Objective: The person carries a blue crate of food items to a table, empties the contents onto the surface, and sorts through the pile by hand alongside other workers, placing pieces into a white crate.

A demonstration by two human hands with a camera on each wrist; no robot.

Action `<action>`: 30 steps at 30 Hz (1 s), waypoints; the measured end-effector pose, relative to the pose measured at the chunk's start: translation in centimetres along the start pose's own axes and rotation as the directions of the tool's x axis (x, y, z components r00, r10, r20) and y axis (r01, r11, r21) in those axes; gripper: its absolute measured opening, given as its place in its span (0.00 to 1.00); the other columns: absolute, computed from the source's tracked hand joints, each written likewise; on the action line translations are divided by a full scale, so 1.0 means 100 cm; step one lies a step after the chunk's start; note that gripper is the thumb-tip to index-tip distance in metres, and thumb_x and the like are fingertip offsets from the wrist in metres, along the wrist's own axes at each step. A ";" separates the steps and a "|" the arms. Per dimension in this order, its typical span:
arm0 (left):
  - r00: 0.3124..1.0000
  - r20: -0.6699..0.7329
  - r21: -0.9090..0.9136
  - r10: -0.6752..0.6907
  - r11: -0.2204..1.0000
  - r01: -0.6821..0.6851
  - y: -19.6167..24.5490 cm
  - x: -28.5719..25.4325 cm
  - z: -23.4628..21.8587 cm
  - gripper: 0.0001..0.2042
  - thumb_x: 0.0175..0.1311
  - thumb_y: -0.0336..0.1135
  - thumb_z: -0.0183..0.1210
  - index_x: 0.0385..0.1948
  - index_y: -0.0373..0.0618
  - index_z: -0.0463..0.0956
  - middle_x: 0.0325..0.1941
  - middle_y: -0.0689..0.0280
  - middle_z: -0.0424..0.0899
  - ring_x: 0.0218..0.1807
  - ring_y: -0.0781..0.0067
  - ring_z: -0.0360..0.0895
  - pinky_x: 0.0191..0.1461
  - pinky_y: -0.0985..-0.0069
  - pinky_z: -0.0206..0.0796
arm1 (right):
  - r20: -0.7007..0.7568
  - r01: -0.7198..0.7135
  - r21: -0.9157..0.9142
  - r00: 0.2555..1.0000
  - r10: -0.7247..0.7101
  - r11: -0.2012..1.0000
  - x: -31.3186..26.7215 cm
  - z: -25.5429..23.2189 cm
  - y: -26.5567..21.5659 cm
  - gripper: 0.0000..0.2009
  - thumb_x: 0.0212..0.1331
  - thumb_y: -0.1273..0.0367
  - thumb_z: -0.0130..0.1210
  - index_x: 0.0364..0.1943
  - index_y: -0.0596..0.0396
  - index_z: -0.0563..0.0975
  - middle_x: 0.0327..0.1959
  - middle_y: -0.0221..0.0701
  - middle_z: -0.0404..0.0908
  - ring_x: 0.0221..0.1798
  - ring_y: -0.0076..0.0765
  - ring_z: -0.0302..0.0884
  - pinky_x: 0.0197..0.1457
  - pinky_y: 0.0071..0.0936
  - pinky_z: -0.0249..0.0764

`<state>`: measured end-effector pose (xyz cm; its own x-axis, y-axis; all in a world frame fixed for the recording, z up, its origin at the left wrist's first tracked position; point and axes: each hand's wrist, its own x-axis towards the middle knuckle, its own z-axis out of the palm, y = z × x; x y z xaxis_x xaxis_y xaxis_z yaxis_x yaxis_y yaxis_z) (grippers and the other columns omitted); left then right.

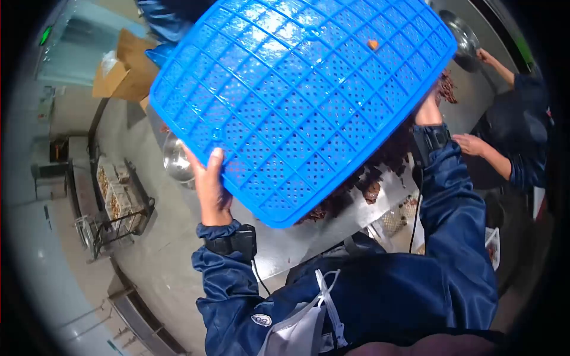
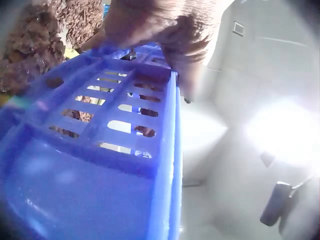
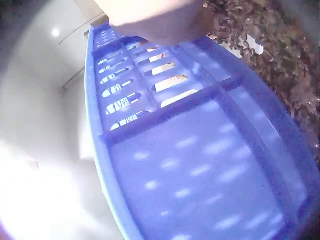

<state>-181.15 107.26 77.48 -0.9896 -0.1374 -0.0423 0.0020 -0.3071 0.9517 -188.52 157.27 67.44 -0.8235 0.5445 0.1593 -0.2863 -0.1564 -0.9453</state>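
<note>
Steel table (image 1: 332, 234) below: blue crate (image 1: 303, 101) is held inverted (tilted) over the reddish pile (image 1: 380, 172), gripped at opposite ends by left hand (image 1: 211, 184) and right hand (image 1: 428, 110).

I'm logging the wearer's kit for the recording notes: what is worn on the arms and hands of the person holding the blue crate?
Both arms are in dark blue jacket sleeves with gathered cuffs. The left hand and right hand are bare, no gloves. Each wrist carries a black strapped camera unit, and a thin black cable runs down from each.
</note>
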 end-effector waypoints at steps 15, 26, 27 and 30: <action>0.978 -0.061 -0.273 -0.198 0.946 0.174 -0.028 -0.044 0.015 0.45 0.70 0.27 0.59 0.82 0.54 0.36 0.79 0.60 0.60 0.74 0.64 0.65 0.75 0.62 0.62 | -0.100 -0.376 0.090 0.918 0.384 0.922 0.002 -0.042 -0.022 0.21 0.80 0.59 0.37 0.63 0.59 0.72 0.59 0.39 0.80 0.56 0.43 0.80 0.58 0.40 0.81; 0.981 -0.168 -0.282 -0.095 0.958 0.044 -0.021 -0.083 0.016 0.45 0.69 0.24 0.58 0.81 0.47 0.33 0.80 0.58 0.56 0.77 0.63 0.59 0.79 0.62 0.52 | -0.101 -0.415 0.105 0.900 0.424 0.904 0.008 -0.048 0.008 0.21 0.80 0.59 0.38 0.64 0.59 0.72 0.58 0.39 0.80 0.54 0.43 0.81 0.56 0.41 0.82; 0.973 -0.205 -0.291 -0.106 0.956 0.043 -0.022 -0.092 0.019 0.44 0.69 0.22 0.56 0.81 0.47 0.34 0.80 0.57 0.55 0.78 0.62 0.58 0.80 0.61 0.52 | -0.098 -0.420 0.109 0.897 0.430 0.901 0.010 -0.047 0.015 0.21 0.80 0.59 0.38 0.64 0.59 0.72 0.58 0.39 0.80 0.54 0.43 0.81 0.56 0.41 0.82; 0.925 -0.328 -0.314 -0.192 0.946 0.085 -0.076 -0.101 0.015 0.43 0.69 0.19 0.54 0.81 0.47 0.35 0.80 0.57 0.56 0.78 0.61 0.59 0.80 0.61 0.52 | -0.080 -0.441 0.121 0.889 0.452 0.889 0.018 -0.041 0.036 0.21 0.80 0.59 0.38 0.64 0.60 0.72 0.57 0.40 0.80 0.54 0.43 0.81 0.56 0.41 0.82</action>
<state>-171.38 112.41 71.10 -0.8684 -0.3774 -0.3215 -0.0368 -0.5976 0.8009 -189.01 161.02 63.17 -0.8220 0.4790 -0.3081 0.0495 -0.4790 -0.8764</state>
